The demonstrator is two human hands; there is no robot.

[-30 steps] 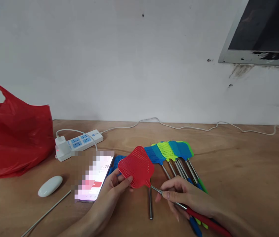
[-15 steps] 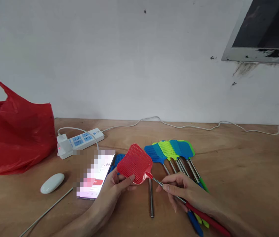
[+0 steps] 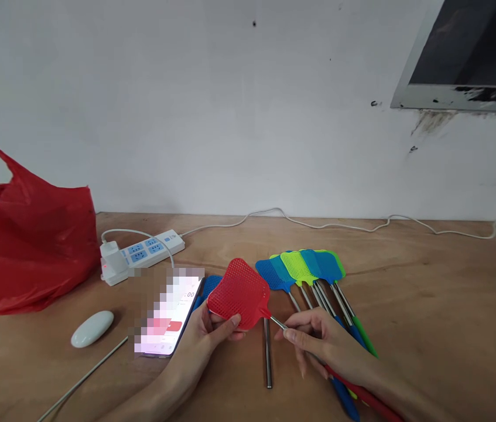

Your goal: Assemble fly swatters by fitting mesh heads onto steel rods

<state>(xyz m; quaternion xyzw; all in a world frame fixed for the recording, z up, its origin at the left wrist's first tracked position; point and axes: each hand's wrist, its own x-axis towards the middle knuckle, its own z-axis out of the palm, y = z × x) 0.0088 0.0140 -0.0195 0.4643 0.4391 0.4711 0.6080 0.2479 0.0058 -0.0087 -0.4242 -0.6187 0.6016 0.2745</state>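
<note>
"Red fly swatter (image 3: 239, 293), held in both hands over the table (image 3: 441, 305). How does it look in the head view?"

"Thin perforated plastic, a rounded diamond head on a slim metal shaft (image 3: 278, 323). The left hand (image 3: 206, 337) pinches the head's edge, thumb on top; the right hand (image 3: 327, 340) has thumb and fingers closed around the shaft."

"What lies near them?"

"A shiny metal rod (image 3: 268, 357), its far end hidden, and overlapping blue and lime swatters (image 3: 298, 268) with mesh heads. The phone (image 3: 172, 325), partly pixelated, is just beside the left hand."

"And the surface?"

"Smooth brown wood grain, bearing a white power strip (image 3: 160, 246), a glossy white oval object (image 3: 92, 328) and a crinkled red plastic bag (image 3: 32, 246)."

"The room?"

"Pale grey wall (image 3: 186, 117), flat, with small dark holes; a silver-edged dark panel (image 3: 476, 53) hangs upper right."
</note>
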